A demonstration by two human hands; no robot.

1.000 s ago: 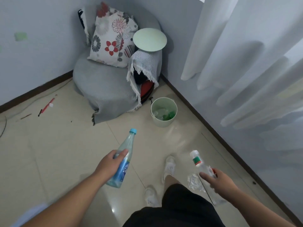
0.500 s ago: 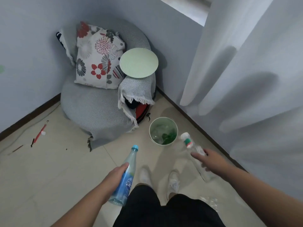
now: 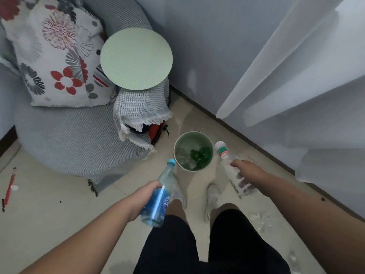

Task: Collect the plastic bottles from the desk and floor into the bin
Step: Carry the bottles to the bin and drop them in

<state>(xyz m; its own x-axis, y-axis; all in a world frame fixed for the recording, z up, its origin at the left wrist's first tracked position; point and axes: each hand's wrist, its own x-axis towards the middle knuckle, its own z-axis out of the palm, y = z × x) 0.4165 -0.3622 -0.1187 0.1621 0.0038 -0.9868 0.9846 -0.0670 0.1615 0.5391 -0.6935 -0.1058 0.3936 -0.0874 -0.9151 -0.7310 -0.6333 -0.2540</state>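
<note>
A pale green bin (image 3: 177, 155) stands on the tiled floor just ahead of my feet, with clear and green crushed plastic inside. My left hand (image 3: 145, 195) grips a blue-capped bottle with a blue label (image 3: 158, 202), its cap pointing at the bin's near left rim. My right hand (image 3: 247, 172) holds a clear bottle with a white cap and red-green label (image 3: 227, 163), its cap just right of the bin's rim. Another crumpled clear bottle (image 3: 260, 221) lies on the floor by my right leg.
A grey round floor chair (image 3: 65, 139) with a floral cushion (image 3: 53, 56) and a round green tray (image 3: 136, 58) fills the corner left of the bin. White curtains (image 3: 292, 76) hang on the right. A red pen (image 3: 9, 186) lies on the floor at far left.
I have stepped closer to the bin, which now lies right before my feet. Both hands have carried their bottles forward to either side of its rim.
</note>
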